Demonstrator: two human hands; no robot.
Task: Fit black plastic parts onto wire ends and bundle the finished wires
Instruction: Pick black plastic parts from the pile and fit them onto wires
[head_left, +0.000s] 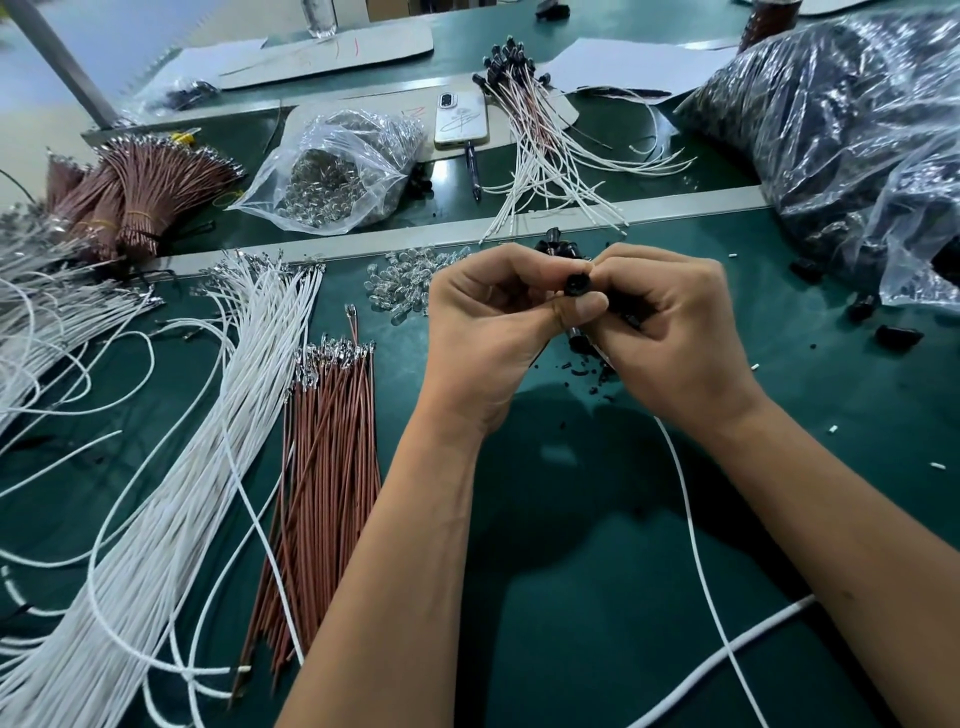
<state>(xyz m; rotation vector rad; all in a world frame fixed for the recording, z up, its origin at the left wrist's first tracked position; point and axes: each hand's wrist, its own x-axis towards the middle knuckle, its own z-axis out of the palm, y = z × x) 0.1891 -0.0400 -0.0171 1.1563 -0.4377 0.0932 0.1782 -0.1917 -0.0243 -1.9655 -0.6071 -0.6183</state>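
We list on the green work mat (597, 597): one phone (461, 120) lying back-up at the far side, a dark pen (472, 169) just below it, white paper sheets (639, 62) beyond, and a thick white cable (727, 654) at the near right edge.
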